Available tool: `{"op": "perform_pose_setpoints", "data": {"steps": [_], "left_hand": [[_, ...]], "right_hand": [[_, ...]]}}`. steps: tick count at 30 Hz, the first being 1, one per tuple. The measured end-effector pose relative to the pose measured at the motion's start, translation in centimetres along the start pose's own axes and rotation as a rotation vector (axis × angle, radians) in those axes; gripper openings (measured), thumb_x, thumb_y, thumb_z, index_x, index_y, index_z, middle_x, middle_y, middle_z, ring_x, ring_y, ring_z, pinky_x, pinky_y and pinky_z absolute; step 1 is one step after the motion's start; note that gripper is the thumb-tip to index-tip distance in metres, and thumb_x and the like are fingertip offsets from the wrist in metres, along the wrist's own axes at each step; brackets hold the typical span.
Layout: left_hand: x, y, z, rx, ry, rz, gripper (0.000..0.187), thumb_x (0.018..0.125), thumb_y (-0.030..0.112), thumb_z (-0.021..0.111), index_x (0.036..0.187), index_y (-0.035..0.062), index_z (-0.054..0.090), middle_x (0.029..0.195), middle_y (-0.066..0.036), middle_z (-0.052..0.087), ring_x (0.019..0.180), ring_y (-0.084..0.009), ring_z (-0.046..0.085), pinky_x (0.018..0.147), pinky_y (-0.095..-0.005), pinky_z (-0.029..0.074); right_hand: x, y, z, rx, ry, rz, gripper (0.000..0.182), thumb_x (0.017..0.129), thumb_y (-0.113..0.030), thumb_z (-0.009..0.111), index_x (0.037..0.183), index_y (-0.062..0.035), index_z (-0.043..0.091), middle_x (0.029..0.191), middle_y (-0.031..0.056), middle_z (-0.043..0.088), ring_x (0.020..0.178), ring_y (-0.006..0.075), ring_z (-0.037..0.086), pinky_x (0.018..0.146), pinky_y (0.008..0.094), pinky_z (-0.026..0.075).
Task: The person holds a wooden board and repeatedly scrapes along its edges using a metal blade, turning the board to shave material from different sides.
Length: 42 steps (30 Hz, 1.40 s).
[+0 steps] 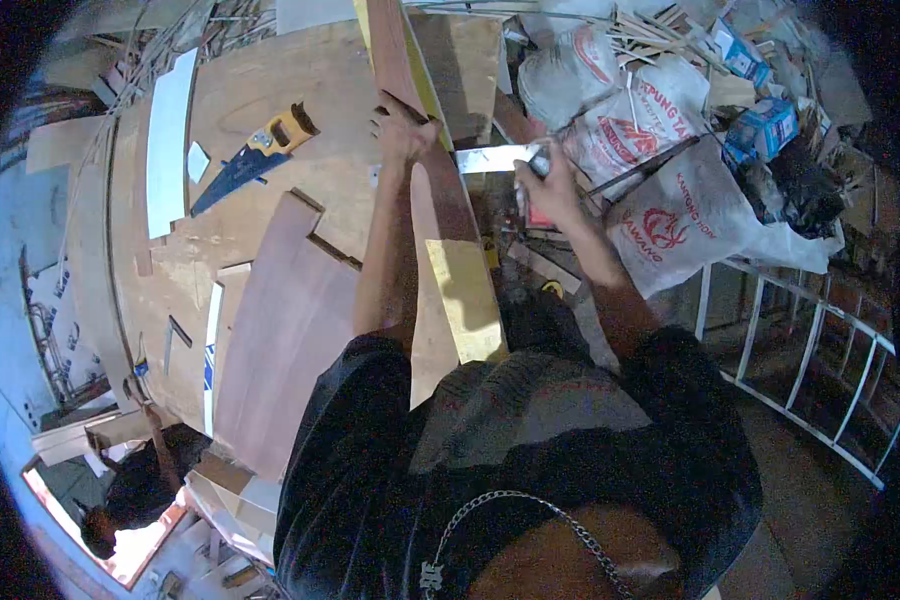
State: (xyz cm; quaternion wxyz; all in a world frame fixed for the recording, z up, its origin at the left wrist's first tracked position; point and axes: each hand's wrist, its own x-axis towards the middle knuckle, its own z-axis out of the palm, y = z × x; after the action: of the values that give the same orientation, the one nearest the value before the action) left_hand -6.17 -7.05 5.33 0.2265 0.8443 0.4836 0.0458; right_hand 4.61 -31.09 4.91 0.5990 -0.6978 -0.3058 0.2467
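My left hand (406, 135) rests on the long wooden board (448, 205), its fingers bent over the face and edge. The board has yellow patches and runs from the top of the view down towards my body. To its right, my right hand (552, 186) is closed around a tool with a flat, bright strip (497, 158) and a red and dark part, mostly hidden by the fingers. The strip reaches left to the board's edge. Left of my left arm, a handsaw (260, 155) with a yellow handle lies on the plywood table (345, 70).
A notched brown panel (275, 340) and a white strip (172, 145) lie on the table. Stuffed white sacks (685, 205), blue boxes (763, 130) and wood scraps crowd the right. A white metal frame (815, 365) stands lower right. Another person (155, 480) is at lower left.
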Motion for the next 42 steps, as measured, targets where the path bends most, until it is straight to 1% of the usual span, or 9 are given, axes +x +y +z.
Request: {"op": "perform_pose_setpoints", "data": {"steps": [8,12,16,19,23,32,34,38,42], "left_hand": [[2.3,-2.9,3.3,-0.101,0.237,0.011,0.133,0.057,0.055,0.080,0.146,-0.0102,0.005,0.135,-0.041,0.038,0.121,-0.0502,0.046,0.097,-0.0478,0.045],[2.8,-2.5,3.1,-0.142,0.176,-0.068,0.133,0.058,0.054,0.081,0.144,-0.0130,0.005,0.133,-0.038,0.044,0.118,-0.0464,0.051,0.098,-0.0465,0.046],[3.4,-2.9,2.5,-0.152,-0.037,-0.187,0.126,0.060,0.046,0.080,0.143,-0.0145,0.008,0.130,-0.033,0.044,0.118,-0.0421,0.051,0.097,-0.0462,0.046],[8.6,-8.0,14.6,0.192,0.414,-0.093,0.126,0.060,0.041,0.080,0.140,-0.0171,0.003,0.134,-0.037,0.038,0.117,-0.0477,0.049,0.098,-0.0490,0.045],[2.1,1.6,2.9,-0.154,0.004,-0.107,0.086,0.061,0.036,0.074,0.128,-0.0071,0.041,0.119,-0.022,0.061,0.111,-0.0334,0.061,0.092,-0.0424,0.051],[1.9,-3.0,4.0,-0.412,0.239,0.249,0.110,0.072,0.033,0.078,0.146,-0.0092,0.008,0.140,-0.033,0.038,0.130,-0.0375,0.042,0.106,-0.0404,0.038],[-1.3,-2.2,2.1,-0.283,0.478,0.324,0.132,0.062,0.038,0.085,0.146,-0.0131,-0.004,0.142,-0.037,0.028,0.136,-0.0447,0.027,0.116,-0.0452,0.022],[-3.6,0.5,1.0,-0.953,0.607,0.143,0.131,0.057,0.009,0.086,0.149,-0.0015,-0.007,0.149,-0.025,0.016,0.136,-0.0355,0.026,0.116,-0.0446,0.019],[-5.3,2.1,0.2,-1.031,0.737,0.063,0.132,0.054,0.017,0.088,0.150,0.0020,-0.001,0.152,-0.022,0.015,0.137,-0.0343,0.027,0.115,-0.0464,0.025]], "right_hand": [[-0.6,-0.7,3.0,0.394,0.017,0.211,0.029,0.091,-0.011,0.067,0.113,-0.0072,0.048,0.094,0.0037,0.056,0.078,0.0096,0.056,0.069,0.0244,0.046],[-2.6,2.8,4.8,0.036,0.175,-0.047,0.034,0.089,-0.006,0.067,0.112,-0.0060,0.042,0.084,0.0036,0.056,0.066,0.0099,0.056,0.058,0.0257,0.047],[-5.5,0.4,5.0,0.253,0.168,0.118,0.034,0.089,0.001,0.063,0.113,-0.0052,0.039,0.085,0.0051,0.055,0.063,0.0095,0.055,0.055,0.0248,0.045],[-6.6,0.5,4.6,0.137,0.208,0.030,0.032,0.091,-0.001,0.062,0.112,-0.0043,0.038,0.084,0.0051,0.054,0.062,0.0096,0.055,0.055,0.0252,0.046],[-7.7,0.4,4.3,0.061,0.318,0.048,0.034,0.093,-0.015,0.065,0.114,-0.0006,0.042,0.090,0.0056,0.054,0.082,0.0130,0.052,0.074,0.0294,0.044],[-5.2,1.1,3.5,0.408,0.343,0.234,0.028,0.094,-0.012,0.063,0.110,-0.0067,0.041,0.076,0.0021,0.054,0.057,0.0100,0.052,0.047,0.0269,0.044],[-4.4,1.0,3.3,0.410,0.359,0.291,0.029,0.094,-0.013,0.064,0.111,-0.0075,0.041,0.076,0.0023,0.054,0.058,0.0103,0.053,0.048,0.0266,0.044],[-5.7,-2.5,4.3,0.437,0.264,0.176,0.026,0.096,-0.014,0.061,0.108,-0.0072,0.040,0.073,0.0016,0.053,0.060,0.0089,0.052,0.048,0.0270,0.043],[-6.2,-2.2,6.4,0.328,0.408,0.079,0.022,0.097,-0.009,0.056,0.109,-0.0071,0.039,0.067,0.0032,0.052,0.048,0.0111,0.051,0.043,0.0269,0.043]]}}
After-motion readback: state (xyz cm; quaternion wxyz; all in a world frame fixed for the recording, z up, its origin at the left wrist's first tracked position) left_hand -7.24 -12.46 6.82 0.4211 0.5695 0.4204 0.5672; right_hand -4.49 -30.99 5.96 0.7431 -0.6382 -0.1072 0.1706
